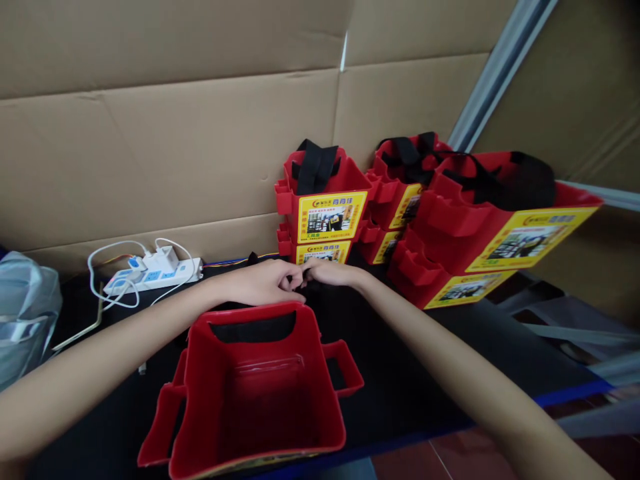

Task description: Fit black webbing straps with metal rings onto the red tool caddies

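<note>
Observation, workbench. An open red tool bag (255, 393) stood upright at the near edge of the black bench (400, 380), mouth up, interior bare apart from a clear sleeve on its floor. Side pockets flared out to left and right.

Left hand (265, 283) and right hand (327, 272) met just beyond the bag's far rim, fingertips touching each other, both curled around something dark, probably the black webbing strap (253, 328) that ran along that rim. Whether either hand was truly clamped on it could not be told: the fingers hid the contact. Both forearms passed either side of the bag, so it sat between the arms, directly below and nearer than the hands.

Handling judgement: walls looked like stiffened fabric, holding shape unaided but likely to flex under squeeze. Light when unloaded. Not fragile, not slippery. Best purchase: the strap, or the rim at the far wall; the side pockets would deform.

Toward the far right corner, finished bags (430, 220) with yellow labels lay stacked and nested against the cardboard backing (175, 147), black handles folded on top. Toward the far left, a white power strip (155, 273) with a plugged charger and looped cable. A clear plastic bag (23, 313) sat at the left edge.
</note>
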Demonstrator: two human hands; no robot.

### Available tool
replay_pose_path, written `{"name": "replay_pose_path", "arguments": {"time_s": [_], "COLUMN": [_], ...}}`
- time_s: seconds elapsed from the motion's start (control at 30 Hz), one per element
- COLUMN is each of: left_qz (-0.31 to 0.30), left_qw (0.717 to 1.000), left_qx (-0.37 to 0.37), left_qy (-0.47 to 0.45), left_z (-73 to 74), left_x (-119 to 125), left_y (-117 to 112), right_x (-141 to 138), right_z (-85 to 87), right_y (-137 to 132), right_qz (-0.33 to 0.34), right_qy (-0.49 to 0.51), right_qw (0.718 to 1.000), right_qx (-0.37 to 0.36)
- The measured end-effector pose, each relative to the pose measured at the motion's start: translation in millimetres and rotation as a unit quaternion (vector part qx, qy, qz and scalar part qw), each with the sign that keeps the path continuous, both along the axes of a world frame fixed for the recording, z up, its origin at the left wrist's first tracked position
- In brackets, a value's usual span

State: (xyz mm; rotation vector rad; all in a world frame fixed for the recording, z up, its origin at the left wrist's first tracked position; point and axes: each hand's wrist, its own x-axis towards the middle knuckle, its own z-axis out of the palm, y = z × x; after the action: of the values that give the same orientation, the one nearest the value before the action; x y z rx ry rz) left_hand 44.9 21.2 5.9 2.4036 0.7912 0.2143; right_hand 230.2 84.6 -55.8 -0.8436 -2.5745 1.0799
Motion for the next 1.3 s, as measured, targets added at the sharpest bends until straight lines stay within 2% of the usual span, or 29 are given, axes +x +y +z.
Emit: {"name": "replay_pose_path", "arguments": {"time_s": [0.07,0.13,0.2,0.27,0.37,0.4,0.47,0.57,0.63,0.7,0.77,0.83,1.0,1.17,1.3], "left_qz": [-0.037,-0.101,-0.137,-0.126,-0.099,-0.102,-0.110,-0.108,-0.108,-0.091,-0.054,-0.017,0.061,0.129,0.235], "left_qw": [0.998,0.991,0.982,0.977,0.972,0.974,0.981,0.990,0.993,0.996,0.995,0.989,0.981,0.975,0.968], "left_qx": [0.054,0.090,0.119,0.163,0.210,0.203,0.160,0.092,0.057,-0.009,-0.085,-0.141,-0.184,-0.177,-0.090], "left_qy": [0.001,0.020,0.047,0.061,0.028,0.005,-0.030,-0.020,-0.007,0.002,0.021,0.041,0.030,0.028,0.014], "left_z": [4.3,8.1,9.9,8.9,3.4,1.0,-3.6,-7.8,-7.2,-3.4,2.8,10.4,31.2,51.6,74.8], "left_x": [-4,-10,-18,-25,-31,-31,-26,-16,-13,-20,-39,-68,-145,-198,-229], "left_y": [-1,3,9,15,24,27,31,37,42,51,63,76,93,90,84], "right_x": [-10,-19,-25,-25,-19,-18,-17,-22,-26,-27,-27,-24,-19,-15,-6], "right_z": [4.2,13.4,24.0,32.6,39.4,40.5,42.4,46.6,49.8,52.4,53.7,53.9,54.4,56.3,54.1], "right_y": [3,5,3,-6,-34,-46,-64,-74,-72,-69,-68,-69,-75,-80,-81], "right_qz": [0.003,0.008,-0.002,-0.035,-0.166,-0.222,-0.257,-0.179,-0.132,-0.108,-0.106,-0.116,-0.149,-0.142,-0.144], "right_qy": [0.002,0.002,0.001,0.008,0.038,0.038,-0.016,-0.127,-0.158,-0.170,-0.182,-0.192,-0.210,-0.207,-0.196], "right_qw": [1.000,0.999,0.998,0.993,0.967,0.954,0.954,0.975,0.978,0.978,0.974,0.970,0.960,0.965,0.967], "right_qx": [0.015,0.035,0.066,0.111,0.190,0.199,0.153,0.042,0.035,0.062,0.084,0.097,0.110,0.079,0.076]}}
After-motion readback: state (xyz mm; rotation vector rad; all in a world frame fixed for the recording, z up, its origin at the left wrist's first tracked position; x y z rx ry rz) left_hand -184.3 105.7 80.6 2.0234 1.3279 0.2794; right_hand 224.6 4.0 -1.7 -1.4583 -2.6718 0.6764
